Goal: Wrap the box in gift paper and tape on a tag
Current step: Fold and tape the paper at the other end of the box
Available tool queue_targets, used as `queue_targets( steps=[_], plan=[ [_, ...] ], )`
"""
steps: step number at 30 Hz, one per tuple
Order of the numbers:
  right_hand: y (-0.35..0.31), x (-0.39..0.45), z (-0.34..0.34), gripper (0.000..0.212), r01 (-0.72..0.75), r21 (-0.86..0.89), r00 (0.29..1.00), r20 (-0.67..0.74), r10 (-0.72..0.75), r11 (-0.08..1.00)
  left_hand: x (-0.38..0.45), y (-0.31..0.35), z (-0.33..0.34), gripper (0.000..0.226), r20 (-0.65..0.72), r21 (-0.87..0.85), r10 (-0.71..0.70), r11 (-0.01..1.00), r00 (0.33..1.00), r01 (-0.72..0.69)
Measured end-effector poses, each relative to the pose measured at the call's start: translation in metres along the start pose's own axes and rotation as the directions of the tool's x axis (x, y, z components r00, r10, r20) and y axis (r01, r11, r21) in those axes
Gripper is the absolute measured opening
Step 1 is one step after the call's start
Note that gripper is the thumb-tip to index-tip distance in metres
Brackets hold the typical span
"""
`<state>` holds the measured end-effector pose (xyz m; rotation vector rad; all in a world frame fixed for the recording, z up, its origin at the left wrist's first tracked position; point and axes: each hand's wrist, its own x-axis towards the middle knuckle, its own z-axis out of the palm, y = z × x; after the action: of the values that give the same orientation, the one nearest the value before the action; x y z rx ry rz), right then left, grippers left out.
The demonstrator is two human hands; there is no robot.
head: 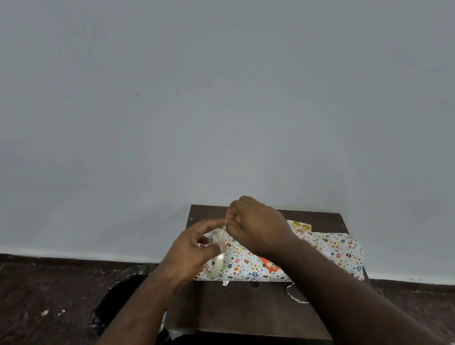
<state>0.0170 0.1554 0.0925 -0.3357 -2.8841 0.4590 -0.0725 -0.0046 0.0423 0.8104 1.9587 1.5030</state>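
A box wrapped in white gift paper (pixel 333 248) with small coloured prints lies across a small dark wooden table (pixel 254 309). My left hand (pixel 190 255) grips a roll of clear tape (pixel 216 261) above the box's left end. My right hand (pixel 257 227) pinches the tape's free end just right of the roll. Orange-handled scissors (pixel 269 264) lie on the wrapped box, partly hidden under my right wrist. A small sheet with gold round stickers (pixel 300 226) lies behind the box.
A bin lined with a black bag (pixel 115 298) stands on the dark floor left of the table. A scrap of paper (pixel 294 293) lies on the table near its right front. A white wall rises right behind the table.
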Motion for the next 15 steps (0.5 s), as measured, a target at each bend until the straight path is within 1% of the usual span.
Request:
queue_targets(
  steps=[3,5,6,7,8,9,10,11,12,13,15],
  plan=[
    [0.0,-0.001,0.002,0.02,-0.033,0.053,0.999,-0.021,0.034,0.998,0.0,-0.001,0.002,0.048,-0.011,-0.029,0.007,1.0,1.0,-0.008],
    [0.004,-0.002,0.003,0.033,-0.092,0.194,0.994,-0.041,0.101,0.977,0.0,-0.002,0.001,0.048,-0.015,-0.053,0.011,0.999,1.0,-0.012],
    [0.009,-0.003,0.004,0.043,-0.13,0.304,0.99,-0.01,0.14,0.944,0.0,-0.003,0.001,0.047,-0.018,-0.071,0.01,0.997,1.0,-0.012],
    [0.013,-0.005,0.005,0.054,-0.171,0.42,0.985,0.065,0.158,0.891,0.0,-0.003,0.0,0.047,-0.022,-0.095,0.006,0.995,1.0,-0.008],
    [0.018,-0.007,0.009,0.066,-0.213,0.509,0.975,0.17,0.145,0.834,0.0,-0.004,-0.001,0.047,-0.024,-0.124,0.003,0.992,1.0,-0.006],
    [0.02,-0.01,0.012,0.079,-0.246,0.556,0.956,0.274,0.105,0.794,-0.001,-0.004,-0.001,0.047,-0.022,-0.151,-0.001,0.989,1.0,-0.002],
    [0.022,-0.012,0.018,0.091,-0.268,0.572,0.934,0.353,0.062,0.775,-0.001,-0.004,-0.002,0.046,-0.017,-0.173,-0.003,0.985,1.0,0.0],
    [0.022,-0.013,0.022,0.101,-0.273,0.579,0.917,0.397,0.027,0.769,-0.001,-0.004,-0.002,0.046,-0.014,-0.194,-0.004,0.981,1.0,0.001],
    [0.021,-0.012,0.027,0.106,-0.27,0.59,0.911,0.412,0.004,0.761,-0.001,-0.004,-0.003,0.045,-0.015,-0.214,-0.006,0.977,1.0,0.002],
    [0.02,-0.012,0.029,0.109,-0.271,0.6,0.91,0.415,-0.002,0.753,-0.001,-0.004,-0.004,0.045,-0.019,-0.233,-0.011,0.972,1.0,0.007],
    [0.017,-0.008,0.031,0.106,-0.283,0.607,0.911,0.411,0.012,0.743,-0.001,-0.003,-0.006,0.043,-0.029,-0.254,-0.036,0.967,0.999,0.027]
  ],
)
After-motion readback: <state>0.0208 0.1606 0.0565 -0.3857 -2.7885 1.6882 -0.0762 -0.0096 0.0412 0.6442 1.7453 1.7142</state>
